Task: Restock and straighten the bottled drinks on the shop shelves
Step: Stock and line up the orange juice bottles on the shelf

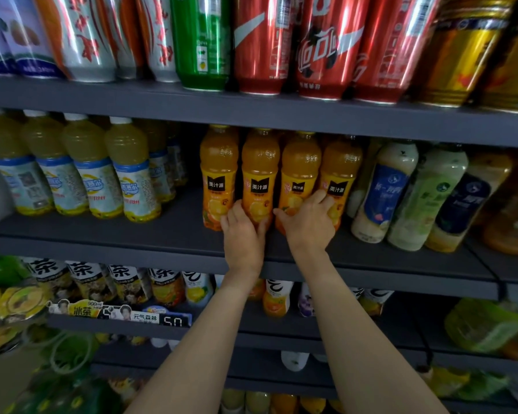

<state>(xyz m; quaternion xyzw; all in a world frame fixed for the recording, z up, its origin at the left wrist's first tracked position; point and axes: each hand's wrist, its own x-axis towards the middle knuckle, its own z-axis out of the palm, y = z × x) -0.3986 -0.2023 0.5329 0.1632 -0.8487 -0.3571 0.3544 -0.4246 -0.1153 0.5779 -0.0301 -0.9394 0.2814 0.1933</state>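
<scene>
Head view: 4 orange juice bottles (260, 177) stand in a row on the middle shelf (174, 231), just under the cola cans (308, 46). Left hand (242, 231) grips the base of the 2nd bottle, right hand (308, 218) curls around the 3rd bottle (300, 174), fingertips touching the 4th.

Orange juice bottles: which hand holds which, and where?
Left hand grips the second orange bottle low down; right hand grips the third near its base.
</scene>
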